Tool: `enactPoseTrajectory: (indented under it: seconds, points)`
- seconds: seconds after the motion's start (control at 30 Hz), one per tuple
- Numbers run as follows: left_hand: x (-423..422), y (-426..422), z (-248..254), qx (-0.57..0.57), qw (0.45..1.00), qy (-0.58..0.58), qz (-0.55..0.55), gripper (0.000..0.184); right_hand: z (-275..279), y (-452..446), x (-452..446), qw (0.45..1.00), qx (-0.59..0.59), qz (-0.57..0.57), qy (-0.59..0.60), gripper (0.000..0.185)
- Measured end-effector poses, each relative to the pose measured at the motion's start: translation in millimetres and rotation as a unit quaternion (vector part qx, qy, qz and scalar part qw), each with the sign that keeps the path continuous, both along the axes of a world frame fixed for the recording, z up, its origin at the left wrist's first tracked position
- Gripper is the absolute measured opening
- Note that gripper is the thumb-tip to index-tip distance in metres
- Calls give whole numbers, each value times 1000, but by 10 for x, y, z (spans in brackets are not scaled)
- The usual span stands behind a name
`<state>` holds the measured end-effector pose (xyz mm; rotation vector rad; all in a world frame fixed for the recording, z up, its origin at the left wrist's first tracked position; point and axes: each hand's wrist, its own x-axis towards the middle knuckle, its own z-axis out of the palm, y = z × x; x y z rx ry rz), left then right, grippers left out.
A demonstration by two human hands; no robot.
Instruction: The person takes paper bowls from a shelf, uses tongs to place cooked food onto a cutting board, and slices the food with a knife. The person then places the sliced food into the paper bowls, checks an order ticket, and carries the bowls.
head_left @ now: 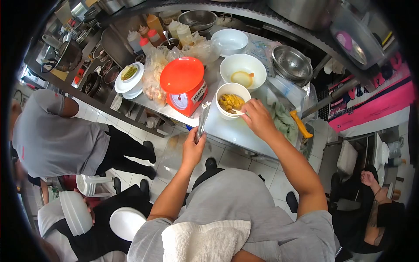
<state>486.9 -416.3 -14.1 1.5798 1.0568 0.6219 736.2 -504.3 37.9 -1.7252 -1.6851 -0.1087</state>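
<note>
My left hand [194, 147] is closed around metal tongs [203, 118], whose tips point up beside the red scale. White bits show at the tips. With my right hand [258, 117] I pinch the near right rim of a white tub [221, 108]. Yellow, saucy food pieces [231, 101] lie inside it. Just behind the tub is a white bowl [226, 65] with a yellowish liquid residue at its bottom. The red kitchen scale [182, 75] stands to the left, close to the tong tips.
Squeeze bottles [153, 36] and plastic bags [156, 72] crowd the counter's back left. A yellow-handled knife [301, 124] lies at the right edge, near a green cloth [283, 121] and a steel colander [291, 62]. Co-workers stand left [65, 135] and right [371, 209].
</note>
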Motion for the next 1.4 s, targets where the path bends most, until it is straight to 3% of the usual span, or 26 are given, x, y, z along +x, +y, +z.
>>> enactPoseTrajectory:
  seconds: [0.37, 0.63, 0.73, 0.93, 1.07, 1.13, 1.23, 1.37, 1.4]
  points:
    - [-172, -65, -164, -3, 999, -36, 16, 47, 141, 56, -3, 1000, 7, -18, 21, 25]
    - [-284, -143, -277, 18, 999, -12, 37, 43, 861, 365, -66, 993, 48, 2, 111, 23]
    - [-287, -162, -274, 59, 998, 3, 25, 43, 959, 796, -137, 992, 91, 29, 86, 22]
    - [-253, -263, -176, 122, 992, 28, -15, 46, 653, 1844, -516, 988, 140, 60, 26, 21]
    - [-261, -323, -101, 120, 991, 32, -42, 45, 396, 1950, -518, 992, 117, 43, 8, 25]
    - [-311, -342, -127, 123, 991, 34, -50, 45, 525, 1685, -487, 981, 116, 73, 138, 31]
    - [-399, -368, -150, 133, 989, 47, -48, 43, 565, 881, -116, 976, 79, 32, 199, 33]
    - [-462, -387, -222, 103, 992, 58, -35, 42, -247, -78, 189, 882, -85, -133, 444, 34]
    - [-464, -398, -259, 93, 994, 54, -34, 43, -368, -170, 130, 881, -84, -135, 446, 34]
